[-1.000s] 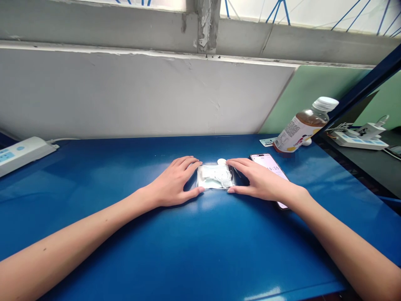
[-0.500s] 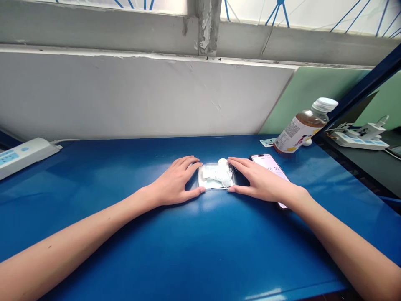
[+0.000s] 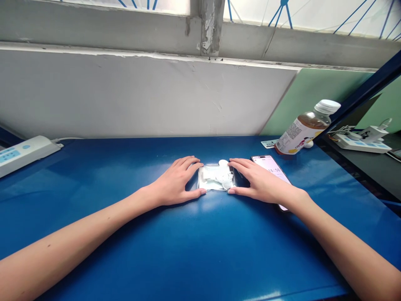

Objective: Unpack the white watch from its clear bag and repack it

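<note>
A small clear plastic pouch [image 3: 213, 177] lies flat on the blue table [image 3: 188, 246], with what looks like a white coiled cable inside. At its top edge is a round white piece [image 3: 223, 162]; whether this is inside the pouch, I cannot tell. My left hand [image 3: 180, 180] rests at the pouch's left side, fingers and thumb spread to its corners. On the other side my right hand [image 3: 255, 179] does likewise, thumb at the lower right corner and fingers by the round piece. Neither hand is closed around the pouch.
Partly under my right forearm lies a lit phone [image 3: 269, 162]. Behind it stand a tilted-looking drink bottle [image 3: 302, 131] and a small label card [image 3: 268, 144]. A white power strip [image 3: 26, 152] sits at the far left, another [image 3: 360, 142] beyond the right edge.
Both hands and the pouch keep their places. The phone's display has changed from 16:55 to 16:56, and the view has shifted very slightly.
</note>
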Available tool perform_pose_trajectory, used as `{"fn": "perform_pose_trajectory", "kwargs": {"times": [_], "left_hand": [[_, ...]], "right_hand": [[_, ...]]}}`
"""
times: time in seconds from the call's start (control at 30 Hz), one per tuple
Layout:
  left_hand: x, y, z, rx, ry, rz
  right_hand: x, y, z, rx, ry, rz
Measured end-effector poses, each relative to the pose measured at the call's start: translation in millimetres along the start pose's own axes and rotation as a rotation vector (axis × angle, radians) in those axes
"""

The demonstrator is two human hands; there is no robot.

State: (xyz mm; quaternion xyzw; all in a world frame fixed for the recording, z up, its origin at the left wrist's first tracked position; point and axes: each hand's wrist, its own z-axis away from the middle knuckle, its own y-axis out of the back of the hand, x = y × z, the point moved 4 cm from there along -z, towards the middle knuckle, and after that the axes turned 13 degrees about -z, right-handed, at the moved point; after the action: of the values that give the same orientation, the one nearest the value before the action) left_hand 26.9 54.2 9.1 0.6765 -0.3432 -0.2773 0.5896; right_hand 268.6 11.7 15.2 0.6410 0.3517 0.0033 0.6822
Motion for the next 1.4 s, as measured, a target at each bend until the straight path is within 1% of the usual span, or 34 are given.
{"fn": "perform_pose_trajectory", "kwargs": {"times": [0.2,0.37,0.63,0.8,1.07,1.17,1.23,1.4], "left_hand": [[-1,-1.3,0,-0.010,0.006,0.015],[-2,-1.1,1,0.005,0.003,0.022],[-2,-1.9,0,-0.020,0.002,0.038],[-3,-2.2,0,0.002,0.012,0.068],[-2,-2.5,0,-0.026,-0.009,0.011],[-3,-2.7,0,-0.031,-0.013,0.001],[-5,-3.5,1,-0.032,-0.010,0.003],[-7,-3.8,1,-0.012,-0.031,0.046]], "right_hand": [[-2,0,-1,0.010,0.014,-0.003],[-4,0,-2,-0.011,0.002,0.039],[-4,0,-1,-0.003,0.017,0.060],[-5,-1,-1,-0.004,0.025,0.078],[-9,-3,1,-0.046,0.022,0.092],[-8,-1,1,-0.052,0.050,0.102],[-8,1,1,-0.032,0.083,0.100],[-19,6,0,0.047,0.238,0.074]]}}
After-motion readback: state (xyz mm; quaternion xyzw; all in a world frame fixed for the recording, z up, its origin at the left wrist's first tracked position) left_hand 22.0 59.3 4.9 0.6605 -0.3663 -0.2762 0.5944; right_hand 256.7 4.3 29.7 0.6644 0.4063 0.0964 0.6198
